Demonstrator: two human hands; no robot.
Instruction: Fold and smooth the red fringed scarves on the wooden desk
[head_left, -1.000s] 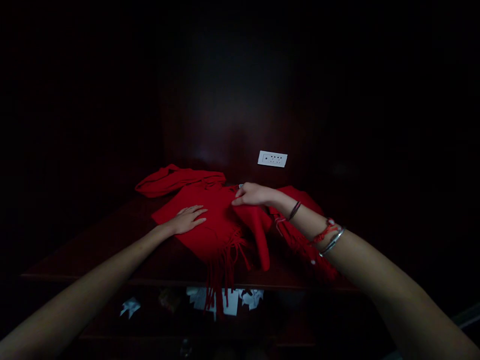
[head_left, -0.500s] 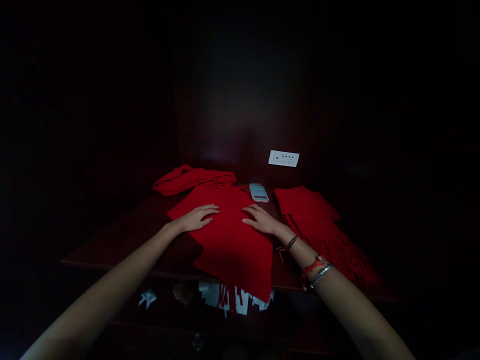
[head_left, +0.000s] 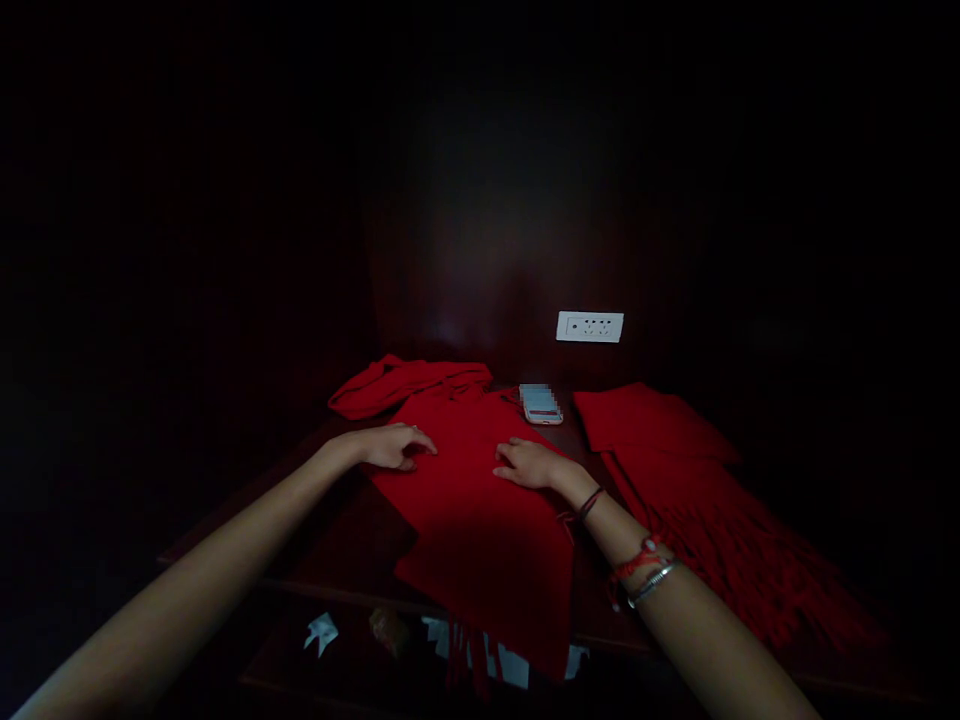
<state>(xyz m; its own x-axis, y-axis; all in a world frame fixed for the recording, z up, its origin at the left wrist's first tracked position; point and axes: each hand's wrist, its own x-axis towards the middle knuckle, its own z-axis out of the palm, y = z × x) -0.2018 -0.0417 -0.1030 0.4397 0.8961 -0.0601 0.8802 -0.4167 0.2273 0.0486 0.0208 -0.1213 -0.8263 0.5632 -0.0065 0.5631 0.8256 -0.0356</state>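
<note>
A red fringed scarf (head_left: 484, 540) lies spread over the dark wooden desk, its fringed end hanging past the front edge. My left hand (head_left: 394, 446) rests on the scarf's left side, fingers bent and thumb apart from them. On the right part of the same cloth is my right hand (head_left: 529, 464), its fingers slightly curled and apart. Neither hand visibly grips the fabric. Just beyond my right hand, a phone (head_left: 541, 404) lies face up. Bracelets (head_left: 651, 575) circle my right forearm.
A bunched red cloth (head_left: 405, 382) sits at the back left. To the right lies another red scarf (head_left: 652, 425), folded, with long fringe. A white wall socket (head_left: 590, 327) is on the back panel. White papers (head_left: 514, 667) show beneath the desk's front edge.
Both hands have gone from lying flat to bent fingers on the scarf. The camera view has shifted, so the desk and its things sit lower and further right.
</note>
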